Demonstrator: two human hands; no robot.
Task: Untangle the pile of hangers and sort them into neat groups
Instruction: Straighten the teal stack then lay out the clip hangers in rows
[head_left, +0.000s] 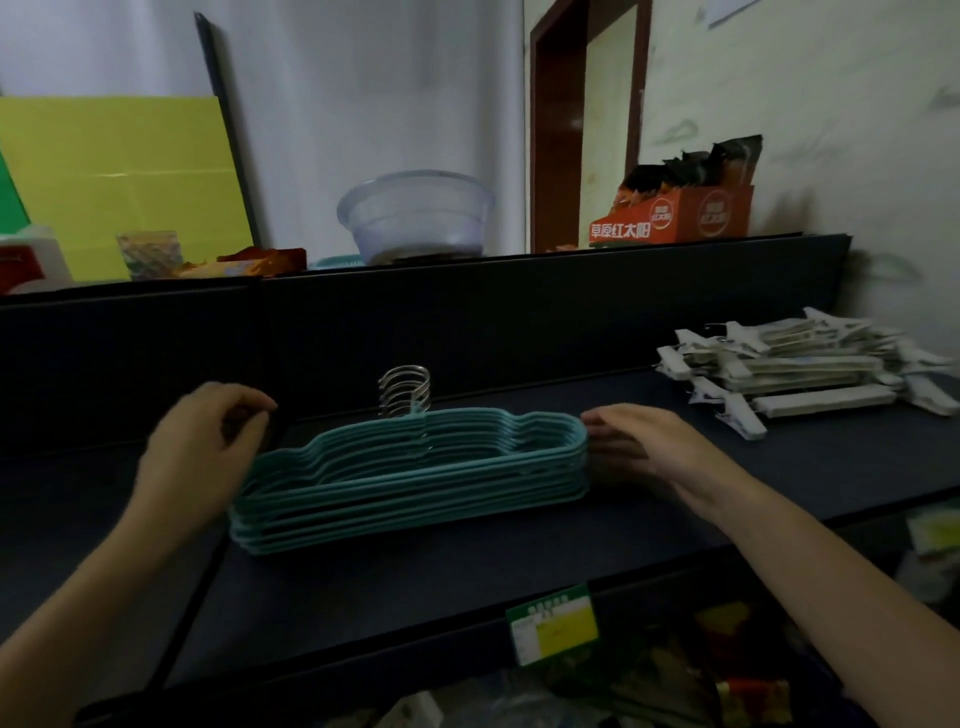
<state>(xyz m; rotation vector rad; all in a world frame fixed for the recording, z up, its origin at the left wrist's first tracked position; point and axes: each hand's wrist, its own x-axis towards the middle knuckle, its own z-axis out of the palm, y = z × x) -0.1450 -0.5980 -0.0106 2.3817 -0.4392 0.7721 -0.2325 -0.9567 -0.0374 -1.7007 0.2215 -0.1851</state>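
Squaring the stack of teal, slim-armed coated hangers (415, 483) was, as I judged it, the step in hand. The stack lay flat in the middle of the dark shelf board (467, 571), its silver wire hooks (404, 389) bunched together toward the back panel. My right hand (639, 447) had its fingers straight and loose, at or just beside the stack's right end. My left hand (202, 452) sat at the left end with fingers curled, and I could not tell whether they held anything. To do it well, I reckoned both hands should press inward evenly and low, so the upper hangers would not slide nor the hooks cross. Well apart to the right lay a pile of white clip hangers (805, 364), a group of its own that left room enough. On the ledge behind stood a clear plastic bowl (415, 213), an orange printed carton (675, 218) and a yellow board (119, 171), none of them in the way.
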